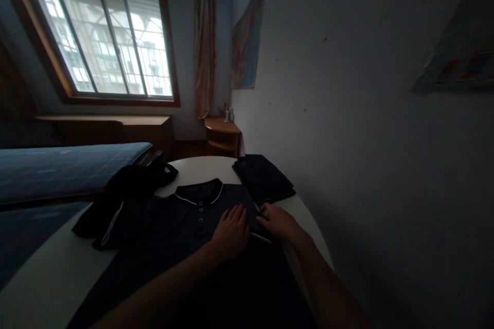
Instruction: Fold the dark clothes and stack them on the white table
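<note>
A dark polo shirt lies spread out, its white-edged collar at the far side and its buttons facing up. My left hand rests flat on the chest of the shirt, on the right side, fingers stretched out. Just to its right, my right hand has its fingers curled together at the shirt's right sleeve, which appears folded inward with its white trim showing. Beyond the right hand sits a folded dark garment stack.
Everything lies on a round white table. A crumpled black garment is at its left side. A blue mattress stands further left, a wall close on the right. Behind are a corner shelf and a window.
</note>
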A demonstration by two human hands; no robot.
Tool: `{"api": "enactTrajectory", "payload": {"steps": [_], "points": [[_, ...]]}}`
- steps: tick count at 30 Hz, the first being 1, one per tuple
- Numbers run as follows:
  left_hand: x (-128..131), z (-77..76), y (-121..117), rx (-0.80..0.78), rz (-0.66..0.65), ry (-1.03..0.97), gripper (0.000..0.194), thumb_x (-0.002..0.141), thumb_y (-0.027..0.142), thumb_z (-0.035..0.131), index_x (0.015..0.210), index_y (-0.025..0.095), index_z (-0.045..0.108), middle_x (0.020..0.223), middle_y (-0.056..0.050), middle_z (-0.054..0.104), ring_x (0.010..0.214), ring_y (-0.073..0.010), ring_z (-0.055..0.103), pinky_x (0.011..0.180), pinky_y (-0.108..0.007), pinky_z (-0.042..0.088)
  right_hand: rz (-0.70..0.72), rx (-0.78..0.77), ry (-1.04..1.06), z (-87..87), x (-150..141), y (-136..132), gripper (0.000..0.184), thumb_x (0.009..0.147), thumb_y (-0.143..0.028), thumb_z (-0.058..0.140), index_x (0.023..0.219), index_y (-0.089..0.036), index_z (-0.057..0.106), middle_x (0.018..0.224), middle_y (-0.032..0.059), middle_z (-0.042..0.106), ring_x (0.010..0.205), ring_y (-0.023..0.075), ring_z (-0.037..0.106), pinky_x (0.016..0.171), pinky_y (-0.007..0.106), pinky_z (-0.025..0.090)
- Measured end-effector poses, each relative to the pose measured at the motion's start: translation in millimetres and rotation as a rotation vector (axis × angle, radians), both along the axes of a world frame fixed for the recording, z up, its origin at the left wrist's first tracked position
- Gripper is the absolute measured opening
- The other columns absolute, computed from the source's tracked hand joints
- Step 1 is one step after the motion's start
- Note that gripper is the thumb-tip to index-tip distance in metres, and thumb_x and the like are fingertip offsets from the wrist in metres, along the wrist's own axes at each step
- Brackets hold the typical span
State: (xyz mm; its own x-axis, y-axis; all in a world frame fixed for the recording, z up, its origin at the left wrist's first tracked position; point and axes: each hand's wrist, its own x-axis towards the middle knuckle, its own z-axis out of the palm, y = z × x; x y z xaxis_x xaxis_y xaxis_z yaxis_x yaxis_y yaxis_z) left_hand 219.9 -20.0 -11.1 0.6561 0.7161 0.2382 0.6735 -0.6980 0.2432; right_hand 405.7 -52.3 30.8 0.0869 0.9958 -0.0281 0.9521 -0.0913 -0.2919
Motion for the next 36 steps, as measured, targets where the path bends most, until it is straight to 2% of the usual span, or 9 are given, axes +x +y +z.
{"api": "enactTrajectory", "payload": {"steps": [4,7,10,15,18,25,29,33,36], "points": [[-9,-3.9,-2,-0.044,-0.054,-0.054,0.052,0.096,0.029,0.038,0.145,0.012,0.042,0.155,-0.015,0.038,0.144,-0.0278,0.031,0.118,-0.048,0.024,0.006,-0.049,0.109,1.4,4,-1,0.031,0.085,-0.038,0.063,0.107,-0.016,0.065,0.104,0.0097,0.072,0.095,0.0225,0.066,0.075,0.027,0.044],[-13,-1.1,1,-0.077,-0.032,-0.21,0.049,0.094,0.021,0.037,0.141,0.013,0.046,0.146,-0.013,0.051,0.136,-0.0232,0.045,0.115,-0.042,0.031,0.012,-0.049,0.199,7.1,3,-5,0.034,0.08,-0.034,0.067,0.107,-0.013,0.066,0.099,0.0095,0.072,0.088,0.0215,0.066,0.071,0.026,0.044],[-16,2.5,6,-0.124,0.002,-0.363,0.048,0.094,0.022,0.037,0.14,0.013,0.048,0.133,-0.012,0.061,0.124,-0.0234,0.055,0.108,-0.04,0.039,0.009,0.037,0.274,15.8,-5,-11,0.039,0.076,-0.03,0.07,0.109,-0.011,0.066,0.1,0.0104,0.071,0.089,0.0218,0.065,0.073,0.027,0.045],[-20,7.8,13,-0.277,0.1,-0.592,0.049,0.1,0.031,0.031,0.146,0.017,0.042,0.122,-0.008,0.069,0.115,-0.0222,0.061,0.102,-0.037,0.043,0.057,0.171,0.383,30.1,-36,-24,0.036,0.074,-0.019,0.068,0.109,-0.015,0.066,0.102,0.0076,0.071,0.09,0.0204,0.065,0.078,0.029,0.047],[-24,13.7,16,-0.325,0.15,-0.689,0.048,0.101,0.037,0.032,0.143,0.02,0.048,0.122,-0.008,0.069,0.11,-0.0218,0.064,0.095,-0.034,0.047,0.111,0.218,0.369,35.3,-62,-32,0.03,0.075,-0.015,0.067,0.105,-0.017,0.067,0.102,0.0061,0.071,0.095,0.0207,0.065,0.084,0.03,0.046],[-42,17.2,34,-0.32,0.26,-0.644,0.045,0.091,0.04,0.057,0.132,0.021,0.059,0.085,-0.002,0.074,0.077,-0.018,0.069,0.071,-0.027,0.051,0.208,0.206,0.464,27.6,-104,-42,0.024,0.079,-0.014,0.066,0.103,-0.019,0.066,0.104,0.0048,0.072,0.1,0.0197,0.066,0.089,0.03,0.046],[-47,8.0,47,-0.296,0.32,-0.598,0.041,0.083,0.02,0.065,0.124,0.016,0.064,0.097,-0.006,0.074,0.085,-0.0188,0.068,0.078,-0.028,0.051,0.269,0.152,0.482,17.7,-106,-46,0.032,0.077,-0.01,0.064,0.107,-0.019,0.064,0.109,0.0042,0.07,0.103,0.0178,0.064,0.09,0.027,0.045],[-47,1.3,49,-0.27,0.305,-0.557,0.044,0.081,0.013,0.064,0.126,0.015,0.063,0.116,-0.009,0.07,0.098,-0.0201,0.067,0.088,-0.03,0.051,0.239,0.064,0.28,17.3,-100,-60,0.042,0.073,-0.017,0.069,0.114,-0.018,0.059,0.114,0.0077,0.067,0.101,0.0213,0.064,0.084,0.029,0.045],[-46,-0.4,47,-0.242,0.289,-0.53,0.045,0.082,0.012,0.063,0.127,0.014,0.062,0.122,-0.011,0.067,0.104,-0.0213,0.066,0.093,-0.031,0.05,0.175,-0.073,0.074,24.7,-99,-74,0.035,0.077,-0.023,0.066,0.111,-0.018,0.06,0.106,0.01,0.069,0.095,0.0252,0.066,0.076,0.031,0.044]]}}
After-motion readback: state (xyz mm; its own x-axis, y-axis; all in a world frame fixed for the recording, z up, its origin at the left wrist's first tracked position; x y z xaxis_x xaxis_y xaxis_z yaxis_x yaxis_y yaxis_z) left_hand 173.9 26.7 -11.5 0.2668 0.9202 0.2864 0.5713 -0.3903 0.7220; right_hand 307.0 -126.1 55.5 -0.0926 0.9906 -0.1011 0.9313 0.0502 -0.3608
